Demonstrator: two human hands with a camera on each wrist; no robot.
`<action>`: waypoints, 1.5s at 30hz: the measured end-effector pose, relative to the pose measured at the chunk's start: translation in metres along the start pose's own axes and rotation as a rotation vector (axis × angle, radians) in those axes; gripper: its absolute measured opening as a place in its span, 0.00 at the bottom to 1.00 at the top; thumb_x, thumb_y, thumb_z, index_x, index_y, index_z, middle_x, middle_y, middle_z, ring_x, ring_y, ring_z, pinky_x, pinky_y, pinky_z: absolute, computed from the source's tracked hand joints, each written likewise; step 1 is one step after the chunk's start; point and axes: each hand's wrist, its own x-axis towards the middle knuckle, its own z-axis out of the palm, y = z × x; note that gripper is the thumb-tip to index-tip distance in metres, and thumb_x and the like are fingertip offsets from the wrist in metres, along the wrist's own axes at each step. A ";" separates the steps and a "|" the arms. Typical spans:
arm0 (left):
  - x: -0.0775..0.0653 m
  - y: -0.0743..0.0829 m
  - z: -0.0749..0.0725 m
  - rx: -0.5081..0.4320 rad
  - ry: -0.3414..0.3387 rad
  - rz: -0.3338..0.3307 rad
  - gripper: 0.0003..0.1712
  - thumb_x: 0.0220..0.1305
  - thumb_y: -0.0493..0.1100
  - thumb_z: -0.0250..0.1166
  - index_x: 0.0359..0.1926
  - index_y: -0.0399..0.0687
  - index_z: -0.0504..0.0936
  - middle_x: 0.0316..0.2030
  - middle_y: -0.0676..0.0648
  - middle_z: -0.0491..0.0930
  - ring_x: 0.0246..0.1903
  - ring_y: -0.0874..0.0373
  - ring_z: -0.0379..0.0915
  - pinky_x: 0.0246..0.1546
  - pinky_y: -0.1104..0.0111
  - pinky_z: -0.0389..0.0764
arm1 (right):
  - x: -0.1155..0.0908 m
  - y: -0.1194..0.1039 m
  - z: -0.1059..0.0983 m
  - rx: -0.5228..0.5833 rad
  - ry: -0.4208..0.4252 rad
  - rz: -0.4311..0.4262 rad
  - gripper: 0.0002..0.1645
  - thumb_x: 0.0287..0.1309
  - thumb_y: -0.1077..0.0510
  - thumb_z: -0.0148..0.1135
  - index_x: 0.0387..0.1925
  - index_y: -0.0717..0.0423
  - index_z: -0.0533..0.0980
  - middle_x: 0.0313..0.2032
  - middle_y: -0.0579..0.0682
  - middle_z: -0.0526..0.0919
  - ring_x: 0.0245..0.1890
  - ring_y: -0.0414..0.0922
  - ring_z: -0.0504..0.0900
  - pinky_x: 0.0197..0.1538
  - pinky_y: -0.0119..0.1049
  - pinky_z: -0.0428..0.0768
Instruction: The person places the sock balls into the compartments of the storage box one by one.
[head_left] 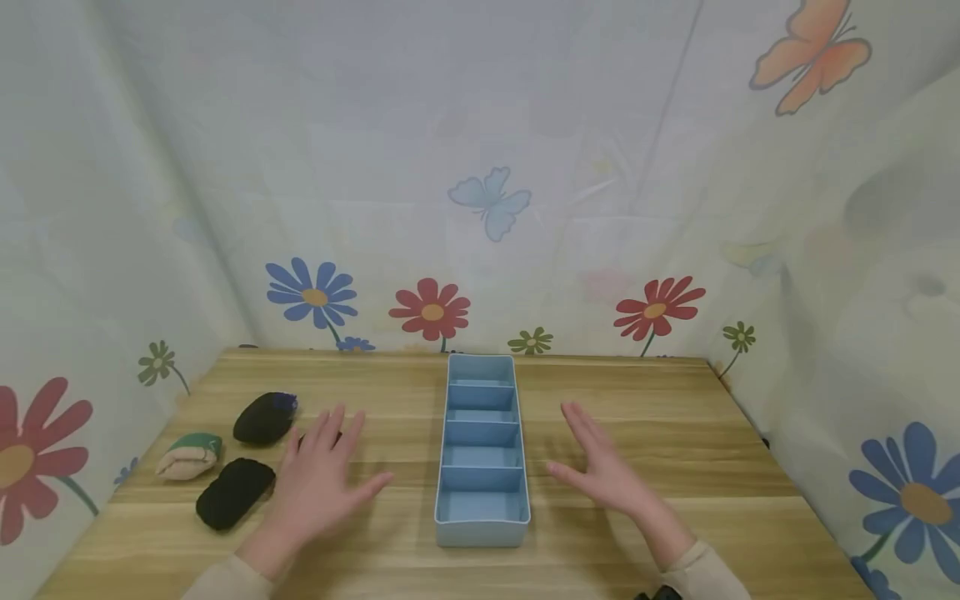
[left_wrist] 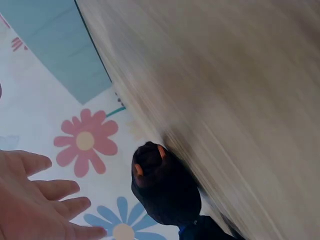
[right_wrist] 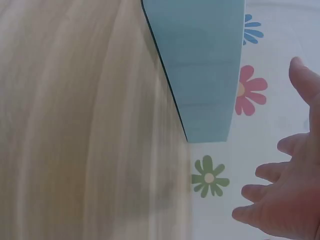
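Hands hover over the wooden worktop [head_left: 675, 417], one on either side of a blue divided tray [head_left: 482, 446]. The left hand [head_left: 318, 483] is spread flat, fingers straight and apart, holding nothing; it sits just left of the tray, with its fingertips near a small cluster of rolled socks. The right hand [head_left: 603, 471] is likewise open with fingers extended, empty, a little to the right of the tray. The tray stands in the middle of the worktop, running lengthwise away from the person, split into four compartments with nothing in them. To the left lie a black sock roll with a blue edge [head_left: 265, 417], a beige and green sock roll [head_left: 189, 456] and a plain black sock roll [head_left: 235, 492], close together near the worktop's left edge. Flower-printed cloth [head_left: 431, 310] hangs behind and around.
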 end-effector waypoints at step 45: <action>0.007 -0.071 0.002 -0.242 -0.073 -0.146 0.62 0.48 0.57 0.79 0.71 0.25 0.56 0.64 0.22 0.63 0.62 0.27 0.61 0.56 0.37 0.67 | 0.008 -0.008 0.044 0.754 -0.193 0.098 0.54 0.60 0.62 0.69 0.76 0.66 0.46 0.74 0.69 0.50 0.72 0.66 0.54 0.69 0.56 0.59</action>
